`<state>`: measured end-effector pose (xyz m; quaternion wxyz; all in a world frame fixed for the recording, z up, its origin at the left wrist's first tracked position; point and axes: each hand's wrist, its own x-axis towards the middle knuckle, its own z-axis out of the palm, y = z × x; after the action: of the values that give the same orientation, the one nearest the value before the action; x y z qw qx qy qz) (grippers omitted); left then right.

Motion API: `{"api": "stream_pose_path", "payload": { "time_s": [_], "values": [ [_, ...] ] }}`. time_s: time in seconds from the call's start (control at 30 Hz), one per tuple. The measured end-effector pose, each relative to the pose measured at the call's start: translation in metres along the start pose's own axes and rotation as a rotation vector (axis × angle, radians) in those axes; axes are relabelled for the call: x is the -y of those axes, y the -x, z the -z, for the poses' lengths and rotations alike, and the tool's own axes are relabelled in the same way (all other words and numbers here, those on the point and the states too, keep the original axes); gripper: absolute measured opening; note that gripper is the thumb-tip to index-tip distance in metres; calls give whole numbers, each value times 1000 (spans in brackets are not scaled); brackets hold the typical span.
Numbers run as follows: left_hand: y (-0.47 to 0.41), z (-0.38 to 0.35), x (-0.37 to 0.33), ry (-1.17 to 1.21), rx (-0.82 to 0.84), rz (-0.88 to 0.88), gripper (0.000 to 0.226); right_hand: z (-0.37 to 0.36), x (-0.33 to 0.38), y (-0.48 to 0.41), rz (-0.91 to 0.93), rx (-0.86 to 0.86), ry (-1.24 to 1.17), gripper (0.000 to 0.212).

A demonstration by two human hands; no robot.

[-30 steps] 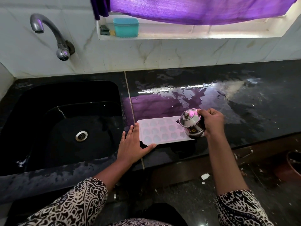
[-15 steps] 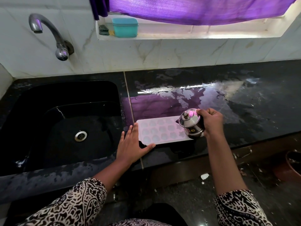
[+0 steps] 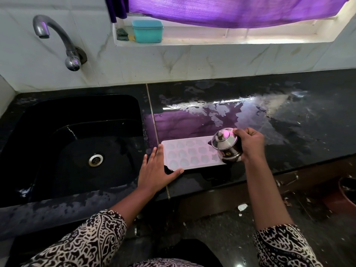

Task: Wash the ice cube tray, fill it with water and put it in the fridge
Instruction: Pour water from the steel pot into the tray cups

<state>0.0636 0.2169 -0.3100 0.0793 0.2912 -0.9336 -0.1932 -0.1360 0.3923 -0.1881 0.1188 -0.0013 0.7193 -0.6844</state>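
Shiny steel pot, glossy wet countertop

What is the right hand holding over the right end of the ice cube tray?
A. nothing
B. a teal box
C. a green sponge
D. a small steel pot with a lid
D: the right hand grips a small steel pot with a knobbed lid above the right end of the white ice cube tray.

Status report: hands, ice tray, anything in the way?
Left hand flat beside ice cube tray, left end. Right hand grips steel pot, tilted over right end. Nothing blocking.
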Motion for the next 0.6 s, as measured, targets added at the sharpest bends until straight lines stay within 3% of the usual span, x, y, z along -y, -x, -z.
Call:
{"api": "stream_pose_path", "payload": {
  "time_s": [0.27,0.6],
  "values": [
    [-1,-1,0,-14,4,0,125,2,3,0,-72,-19,-41,35],
    [1,0,0,-21,2,4,125,3,2,-1,25,-15,47,37]
  ]
}}
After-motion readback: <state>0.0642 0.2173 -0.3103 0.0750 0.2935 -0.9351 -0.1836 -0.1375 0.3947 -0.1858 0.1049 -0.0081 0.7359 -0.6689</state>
